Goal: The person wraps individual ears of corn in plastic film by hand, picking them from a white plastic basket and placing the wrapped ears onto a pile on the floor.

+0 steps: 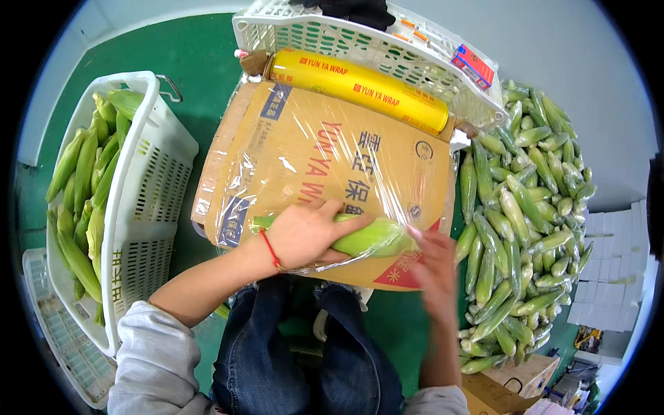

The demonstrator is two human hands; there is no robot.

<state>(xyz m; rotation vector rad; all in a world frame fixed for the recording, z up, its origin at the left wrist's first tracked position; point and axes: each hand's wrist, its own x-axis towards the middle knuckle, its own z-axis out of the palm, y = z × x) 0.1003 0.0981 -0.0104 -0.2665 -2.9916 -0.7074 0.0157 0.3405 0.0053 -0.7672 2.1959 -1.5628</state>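
An ear of corn (371,239) in its green husk lies across a flat cardboard box (259,150) in front of me. My left hand (306,232) grips the ear from above, thumb along the husk. Clear plastic film (386,251) covers part of the ear, with glossy folds along its lower side. At the ear's right end is my right hand (436,259), blurred, its fingertips by the film; whether they pinch it is unclear. Beyond the box top, a yellow roll of plastic wrap (358,91) lies crosswise, and stretched film shines over the cardboard.
A white plastic basket (176,150) of unwrapped corn stands at left. Many film-wrapped ears (519,233) are piled at right. Behind the roll, a white crate (311,39) carries dark cloth (358,13) and a small red-and-blue box (473,66). An open carton (493,394) sits at lower right.
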